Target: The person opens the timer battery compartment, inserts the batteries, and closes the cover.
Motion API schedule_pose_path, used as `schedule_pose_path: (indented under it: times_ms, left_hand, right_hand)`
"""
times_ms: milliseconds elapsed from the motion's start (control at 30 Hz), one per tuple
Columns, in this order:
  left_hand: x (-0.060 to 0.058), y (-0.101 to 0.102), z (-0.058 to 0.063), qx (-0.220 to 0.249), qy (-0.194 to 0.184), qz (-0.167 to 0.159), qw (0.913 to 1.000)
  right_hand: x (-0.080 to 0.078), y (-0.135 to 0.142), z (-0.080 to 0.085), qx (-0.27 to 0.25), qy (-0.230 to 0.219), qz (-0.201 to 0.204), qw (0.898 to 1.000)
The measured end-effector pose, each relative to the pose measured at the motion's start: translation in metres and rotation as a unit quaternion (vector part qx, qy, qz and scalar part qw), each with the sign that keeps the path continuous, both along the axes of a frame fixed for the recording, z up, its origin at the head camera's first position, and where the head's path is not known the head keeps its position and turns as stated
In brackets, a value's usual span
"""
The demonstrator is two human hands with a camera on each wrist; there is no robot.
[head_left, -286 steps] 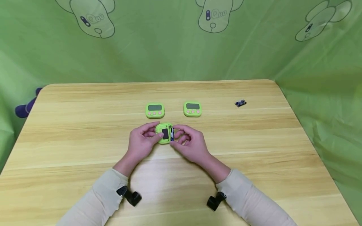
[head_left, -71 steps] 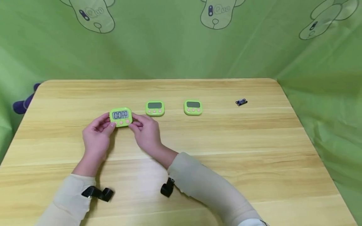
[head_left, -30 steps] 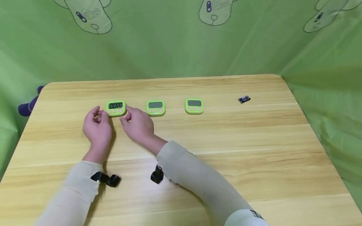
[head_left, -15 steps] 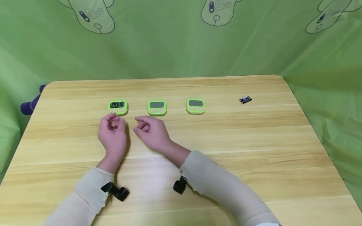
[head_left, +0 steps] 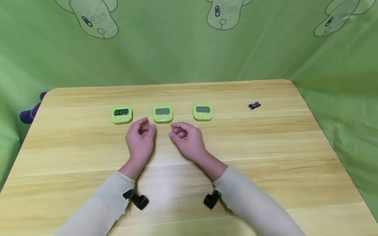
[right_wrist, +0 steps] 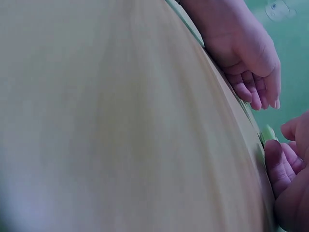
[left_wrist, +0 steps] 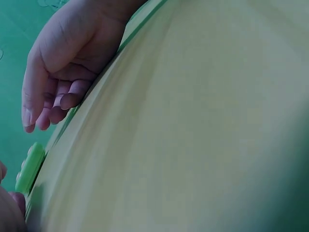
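Three green kitchen timers with pink buttons lie in a row. The left timer (head_left: 121, 115) displays 00:00; the screens of the middle timer (head_left: 162, 114) and the right timer (head_left: 202, 112) are blank. My left hand (head_left: 140, 137), fingers loosely curled and holding nothing, is in front of the gap between the left and middle timers. Just in front and to the right of the middle timer is my right hand (head_left: 189, 139), bare and loosely curled too. In the left wrist view, a green timer (left_wrist: 31, 169) shows edge-on between the hands.
Two small dark-blue batteries (head_left: 254, 105) lie side by side at the back right of the wooden table (head_left: 265, 164). Green printed cloth (head_left: 165, 55) hangs behind and beside it. A purple object (head_left: 29, 113) shows past the left edge.
A battery was held at the opened timer; later that timer, reading 00:00, was set down at the row's left. Both hands then released it and moved right toward the middle timer.
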State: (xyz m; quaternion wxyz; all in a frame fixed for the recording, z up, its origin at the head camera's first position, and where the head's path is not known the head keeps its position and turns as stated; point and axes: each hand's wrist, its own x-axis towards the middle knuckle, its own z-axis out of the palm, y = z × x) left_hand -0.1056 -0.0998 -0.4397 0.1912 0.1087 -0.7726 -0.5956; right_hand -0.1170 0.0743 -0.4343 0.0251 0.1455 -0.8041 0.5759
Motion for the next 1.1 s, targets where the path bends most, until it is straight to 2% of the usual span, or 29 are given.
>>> schedule_pose_path:
  times_ms: [133, 333, 500, 600, 733, 867, 967, 1100]
  left_hand:
    - [-0.011, 0.008, 0.001, -0.022, -0.013, -0.017, 0.9995]
    - [-0.029, 0.0, 0.003, -0.072, -0.037, -0.008, 0.9967]
    - [-0.036, -0.001, 0.002, -0.085, -0.066, -0.02, 0.994]
    - [-0.037, 0.003, 0.001, -0.084, -0.076, -0.025, 0.9932]
    - [-0.035, 0.005, 0.001, -0.073, -0.072, -0.019, 0.9945]
    - [-0.031, 0.006, -0.001, -0.041, -0.046, -0.012, 0.998]
    - [-0.027, 0.005, -0.003, -0.011, -0.018, -0.009, 0.9997]
    - [-0.021, 0.004, -0.006, 0.017, 0.014, -0.023, 0.9995]
  right_hand:
    - [-0.004, 0.008, 0.002, 0.015, -0.005, -0.02, 1.0]
    - [-0.016, -0.008, 0.002, 0.05, 0.015, -0.051, 0.997]
    - [-0.028, -0.016, 0.002, 0.131, 0.018, -0.099, 0.986]
    - [-0.032, -0.016, 0.002, 0.153, 0.002, -0.113, 0.982]
    - [-0.035, -0.018, 0.002, 0.135, -0.032, -0.118, 0.983]
    - [-0.035, -0.018, 0.001, 0.098, -0.061, -0.117, 0.986]
    - [-0.034, -0.016, 0.001, 0.068, -0.074, -0.101, 0.99]
    - [-0.031, -0.01, 0.002, 0.038, -0.084, -0.071, 0.993]
